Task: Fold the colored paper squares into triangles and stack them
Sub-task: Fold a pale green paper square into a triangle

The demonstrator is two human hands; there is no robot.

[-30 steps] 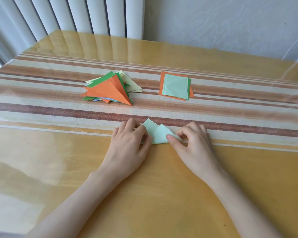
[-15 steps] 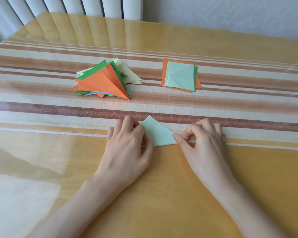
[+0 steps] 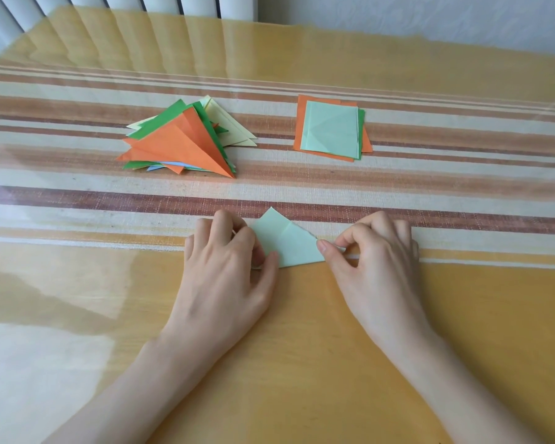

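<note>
- Pale green paper, part-folded, lies flat mid-table, closer to the near edge than either pile.
- Left hand pins its left corner under curled fingers and thumb.
- Right hand pinches the right corner, thumb to forefinger.
- Likely featherlight, thin and prone to sliding on the glossy top. Best held by the corners.
- Triangle stack and square sheets sit farther back, apart.

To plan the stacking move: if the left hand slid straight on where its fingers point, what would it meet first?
Probably the near tip of the folded triangle pile, past bare striped cloth; the line is uncertain. The left hand holds the pale green paper.
</note>
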